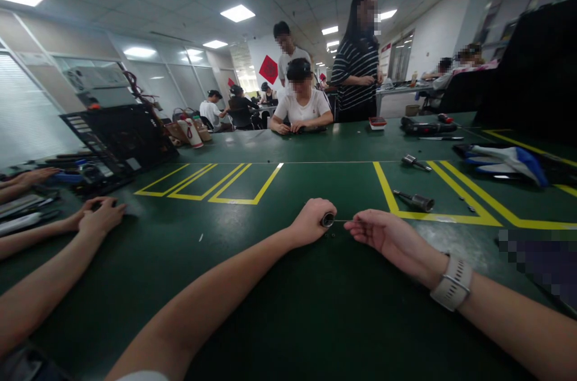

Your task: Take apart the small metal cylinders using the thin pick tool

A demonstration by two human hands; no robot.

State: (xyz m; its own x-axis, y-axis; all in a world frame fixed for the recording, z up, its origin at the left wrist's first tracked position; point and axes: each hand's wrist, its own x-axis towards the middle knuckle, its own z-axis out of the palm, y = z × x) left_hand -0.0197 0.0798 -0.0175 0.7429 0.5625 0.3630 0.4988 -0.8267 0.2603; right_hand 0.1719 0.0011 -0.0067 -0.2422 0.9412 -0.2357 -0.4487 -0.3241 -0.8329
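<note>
Green mat [252,285] covers the long work table in a bright office. On it, the left hand [311,223] is closed around a small dark cylinder [327,219]. Just beside, the right hand [383,238] rests with fingers loosely curled, holding nothing visible.

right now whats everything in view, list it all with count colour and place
table: one, dark green with yellow line markings, fills the foreground
metal cylinder tools: two, silver-grey, right of centre on the yellow lines
power tool: one, black, far right side
small box: one, red and white, far edge
blue and white item: one, right edge
black open case: one, left
co-worker's hands: several, left edge
seated person: one, white shirt, opposite
standing people: two, behind them
left hand: closed on a small dark cylinder
right hand: fingers loosely curled, beside it; pale watch on its wrist
</note>
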